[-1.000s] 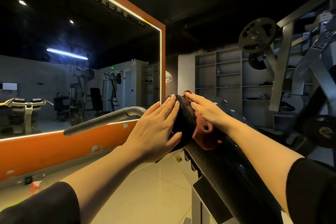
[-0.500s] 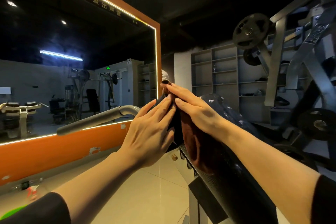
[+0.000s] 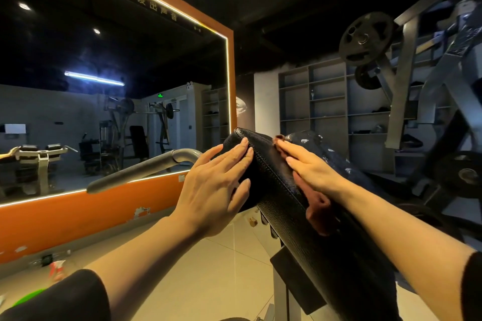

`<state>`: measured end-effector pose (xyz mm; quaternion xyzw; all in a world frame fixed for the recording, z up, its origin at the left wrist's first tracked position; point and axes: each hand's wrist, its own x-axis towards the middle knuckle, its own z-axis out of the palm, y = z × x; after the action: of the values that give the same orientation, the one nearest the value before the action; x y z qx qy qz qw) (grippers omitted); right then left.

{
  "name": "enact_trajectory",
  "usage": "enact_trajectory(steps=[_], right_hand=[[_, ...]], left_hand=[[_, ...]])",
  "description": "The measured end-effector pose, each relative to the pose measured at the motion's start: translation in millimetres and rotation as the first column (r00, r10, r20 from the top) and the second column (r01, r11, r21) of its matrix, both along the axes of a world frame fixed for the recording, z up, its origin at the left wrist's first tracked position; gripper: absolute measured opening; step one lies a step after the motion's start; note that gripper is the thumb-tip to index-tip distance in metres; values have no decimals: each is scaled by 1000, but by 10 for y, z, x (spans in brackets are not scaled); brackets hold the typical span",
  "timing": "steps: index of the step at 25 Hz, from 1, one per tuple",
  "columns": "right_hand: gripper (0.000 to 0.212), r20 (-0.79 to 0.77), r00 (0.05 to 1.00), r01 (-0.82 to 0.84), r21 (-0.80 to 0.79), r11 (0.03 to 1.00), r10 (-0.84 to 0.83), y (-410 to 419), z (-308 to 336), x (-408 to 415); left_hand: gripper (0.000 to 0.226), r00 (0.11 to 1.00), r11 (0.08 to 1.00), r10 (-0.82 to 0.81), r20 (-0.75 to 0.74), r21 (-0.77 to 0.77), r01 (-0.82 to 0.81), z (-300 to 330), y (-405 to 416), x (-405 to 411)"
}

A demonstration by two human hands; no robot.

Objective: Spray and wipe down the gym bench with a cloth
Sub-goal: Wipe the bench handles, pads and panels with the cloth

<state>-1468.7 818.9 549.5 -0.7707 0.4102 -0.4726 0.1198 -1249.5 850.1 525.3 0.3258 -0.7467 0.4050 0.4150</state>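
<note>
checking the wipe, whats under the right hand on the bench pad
A brown cloth lies under the right hand, pressed flat on the black bench pad; its edges show past the fingertips and below the palm. The pad surface beneath the cloth is hidden.

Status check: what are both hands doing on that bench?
Left hand flat against bench side. Right hand pressing brown cloth on top. Nothing blocking.

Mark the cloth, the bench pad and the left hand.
cloth (image 3: pixel 319 212), head view, loose brown fold below the right hand.
bench pad (image 3: pixel 281 212), head view, black textured top face.
left hand (image 3: pixel 211 193), head view, back of the hand.
</note>
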Motion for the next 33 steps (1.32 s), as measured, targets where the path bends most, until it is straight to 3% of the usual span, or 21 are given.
enact_trajectory(steps=[5, 10, 13, 16, 19, 21, 26, 29, 33], right_hand=[[46, -174, 968, -208, -157, 965, 181, 189, 220, 388], [49, -123, 992, 3, -43, 999, -9, -268, 80, -30], [48, -48, 998, 39, 15, 999, -38, -264, -58, -125], [47, 18, 993, -118, -59, 991, 119, -12, 18, 40], [47, -129, 962, -258, -131, 957, 241, 120, 194, 316], [48, -157, 965, -233, -146, 961, 210, -12, 292, 362], [47, -67, 998, -16, 35, 999, 18, -425, 158, -29], [47, -67, 996, 56, 52, 997, -53, -397, 68, -124], [46, -7, 984, -178, -18, 984, 178, -13, 120, 93]], left_hand=[[49, 1000, 1000, -18, -1, 8, 18, -7, 8, 27], [49, 999, 999, -38, 1, 32, 38, -16, 1, 58], [49, 998, 998, -59, -19, 20, 59, -21, -5, 43], [49, 997, 997, -75, -30, 13, 75, -27, -18, 32], [48, 997, 997, -75, -34, -3, 75, -39, -28, 48], [48, 998, 998, -63, -16, 3, 63, -36, -21, 55], [48, 998, 998, -58, -12, -5, 58, -40, -35, 60], [48, 995, 996, -91, -32, -13, 91, -51, -50, 48], [49, 991, 993, -117, -66, -11, 117, -57, -42, 56]])
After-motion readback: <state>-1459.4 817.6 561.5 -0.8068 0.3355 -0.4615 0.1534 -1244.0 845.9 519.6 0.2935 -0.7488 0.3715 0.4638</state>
